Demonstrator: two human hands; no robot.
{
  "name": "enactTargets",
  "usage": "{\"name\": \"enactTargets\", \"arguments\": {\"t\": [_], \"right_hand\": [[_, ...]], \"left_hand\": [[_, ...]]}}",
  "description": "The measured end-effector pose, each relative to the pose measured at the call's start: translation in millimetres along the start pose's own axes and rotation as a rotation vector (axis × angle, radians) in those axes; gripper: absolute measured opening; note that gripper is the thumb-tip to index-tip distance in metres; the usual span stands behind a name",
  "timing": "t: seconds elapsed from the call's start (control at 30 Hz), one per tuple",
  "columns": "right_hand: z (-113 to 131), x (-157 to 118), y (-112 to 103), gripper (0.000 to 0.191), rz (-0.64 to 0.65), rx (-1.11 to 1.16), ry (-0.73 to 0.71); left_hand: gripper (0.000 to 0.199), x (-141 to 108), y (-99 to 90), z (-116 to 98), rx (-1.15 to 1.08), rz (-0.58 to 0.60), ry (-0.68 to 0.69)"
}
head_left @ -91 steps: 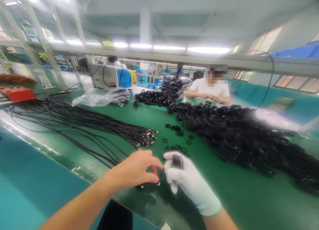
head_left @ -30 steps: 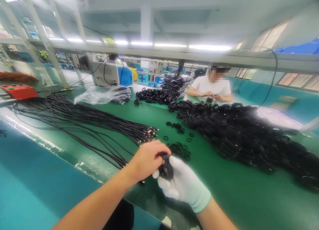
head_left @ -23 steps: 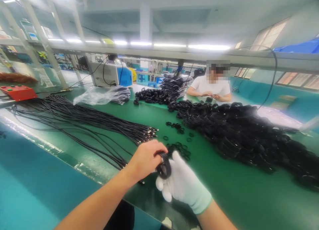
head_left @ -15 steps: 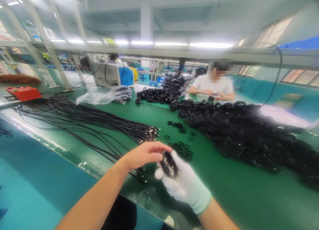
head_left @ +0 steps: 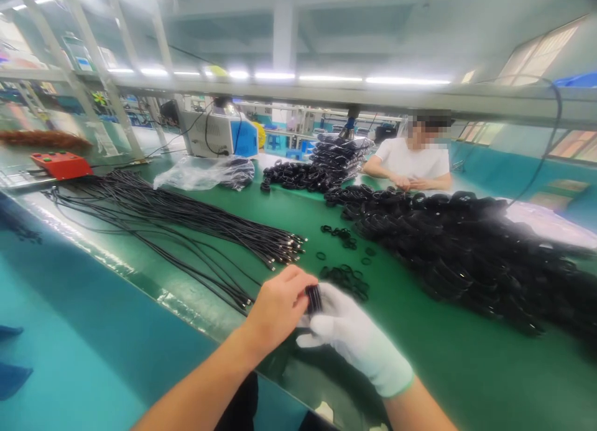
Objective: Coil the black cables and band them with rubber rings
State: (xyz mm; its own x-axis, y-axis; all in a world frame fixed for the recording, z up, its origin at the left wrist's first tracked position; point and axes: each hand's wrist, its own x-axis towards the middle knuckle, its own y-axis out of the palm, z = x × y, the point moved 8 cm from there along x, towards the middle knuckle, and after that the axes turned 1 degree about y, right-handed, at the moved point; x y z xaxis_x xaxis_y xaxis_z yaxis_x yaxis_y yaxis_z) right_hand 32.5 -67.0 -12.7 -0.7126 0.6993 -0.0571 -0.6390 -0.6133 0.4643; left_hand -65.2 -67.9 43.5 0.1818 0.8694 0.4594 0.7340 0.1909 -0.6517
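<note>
A small coiled black cable (head_left: 314,299) is held between both hands above the green table's front edge. My bare left hand (head_left: 280,299) grips its left side, fingers curled over the top. White-gloved, my right hand (head_left: 352,331) holds the coil from the right, the thumb against it and lower fingers partly spread. Just behind the hands lie small black rings (head_left: 347,280) in a loose cluster. To the left, long straight black cables (head_left: 200,218) lie in a bundle, their metal-tipped ends toward my hands.
Coiled black cables (head_left: 448,244) form a large heap at the right. A clear plastic bag (head_left: 196,173), a red button box (head_left: 63,165) and a grey-blue machine (head_left: 219,134) stand farther back. Across the table sits a person in white (head_left: 410,160).
The coil has turned from showing its open face to nearly edge-on. My left fingers have wrapped further round it. The view has shifted slightly, and the person's hands opposite have drawn together.
</note>
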Motion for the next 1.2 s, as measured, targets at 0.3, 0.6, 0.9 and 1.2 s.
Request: {"name": "enactTargets", "arguments": {"t": [0.3, 0.6, 0.9, 1.2], "right_hand": [[-11.8, -0.5, 4.9, 0.037, 0.042, 0.179, 0.017], [-7.1, 1.6, -0.5, 0.039, -0.017, 0.123, 0.026], [-13.6, -0.6, 4.4, 0.042, 0.144, 0.447, 0.115], [-7.0, 3.7, -6.0, 0.039, -0.067, 0.084, -0.002]], "left_hand": [[0.022, -12.3, 0.5, -4.8, 0.111, -0.341, 0.172], [0.026, 1.1, 12.2, 8.6, -0.05, -0.253, 0.036], [0.035, 20.8, 9.2, 23.6, -0.589, 0.31, -0.155], [0.039, 11.7, 10.5, 27.0, -0.483, 0.343, -0.158]]}}
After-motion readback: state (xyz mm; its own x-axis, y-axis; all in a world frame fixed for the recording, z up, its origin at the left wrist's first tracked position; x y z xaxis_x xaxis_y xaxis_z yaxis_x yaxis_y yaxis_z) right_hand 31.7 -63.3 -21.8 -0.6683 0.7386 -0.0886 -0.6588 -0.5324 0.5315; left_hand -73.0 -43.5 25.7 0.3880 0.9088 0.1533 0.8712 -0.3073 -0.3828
